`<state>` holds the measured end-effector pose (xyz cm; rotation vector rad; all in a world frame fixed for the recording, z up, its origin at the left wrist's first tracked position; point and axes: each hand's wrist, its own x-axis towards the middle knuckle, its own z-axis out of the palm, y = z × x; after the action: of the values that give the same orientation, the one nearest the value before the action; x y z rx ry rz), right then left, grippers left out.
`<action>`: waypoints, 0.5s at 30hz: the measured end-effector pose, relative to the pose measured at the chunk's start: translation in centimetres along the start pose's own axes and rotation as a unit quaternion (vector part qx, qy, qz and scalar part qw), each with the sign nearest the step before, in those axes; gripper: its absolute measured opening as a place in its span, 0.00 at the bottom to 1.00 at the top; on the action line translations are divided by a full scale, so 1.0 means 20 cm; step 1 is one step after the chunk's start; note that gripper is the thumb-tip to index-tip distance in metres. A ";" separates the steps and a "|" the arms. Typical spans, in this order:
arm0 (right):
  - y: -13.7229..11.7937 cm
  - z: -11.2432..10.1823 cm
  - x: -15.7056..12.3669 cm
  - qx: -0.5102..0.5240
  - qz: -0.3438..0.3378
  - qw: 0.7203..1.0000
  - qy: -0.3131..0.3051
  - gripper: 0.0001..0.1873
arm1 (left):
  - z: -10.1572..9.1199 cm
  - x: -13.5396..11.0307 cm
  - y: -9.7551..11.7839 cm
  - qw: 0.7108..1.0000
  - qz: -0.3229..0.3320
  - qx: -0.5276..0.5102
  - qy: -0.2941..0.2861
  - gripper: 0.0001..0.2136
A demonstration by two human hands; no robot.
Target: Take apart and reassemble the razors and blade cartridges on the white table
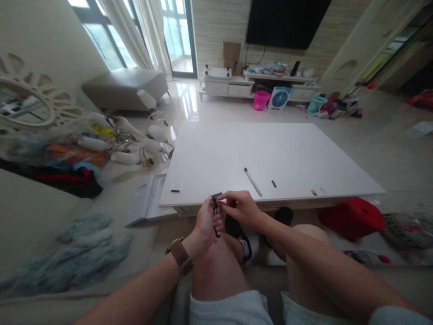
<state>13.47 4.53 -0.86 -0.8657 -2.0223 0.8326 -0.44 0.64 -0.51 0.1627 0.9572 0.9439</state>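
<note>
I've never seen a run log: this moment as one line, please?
left hand: gripping black tool | right hand: at its top end | white table: pale stick, small dark piece

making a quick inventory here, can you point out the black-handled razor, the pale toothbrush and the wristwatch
Black-handled razor (215, 205): head view, upper handle just below its head.
Pale toothbrush (253, 182): head view, middle of the handle.
Wristwatch (181, 254): head view, brown strap.

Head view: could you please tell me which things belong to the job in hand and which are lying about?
Job in hand: black-handled tool, gripped by left hand; right hand at its head.
Apparently lying about: pale stick, small dark piece (role unclear), pink bin, grey heap.
</note>
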 end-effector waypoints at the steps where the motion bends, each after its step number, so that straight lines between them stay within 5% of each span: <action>1: 0.00 0.00 0.00 0.002 -0.002 1.000 0.000 0.07 | 0.00 0.00 0.00 1.000 0.000 0.001 0.000 0.22; 10: -0.02 0.01 0.01 0.014 -0.016 1.000 0.005 0.07 | 0.01 -0.01 0.00 1.000 0.009 -0.008 0.001 0.22; 15: 0.00 -0.01 -0.02 -0.005 -0.004 1.000 0.006 0.04 | -0.01 0.00 0.02 0.997 0.052 -0.011 -0.050 0.18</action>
<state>13.77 4.28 -0.82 -0.8658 -2.0192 0.8120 -0.81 0.72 -0.43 0.2407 0.8530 1.0325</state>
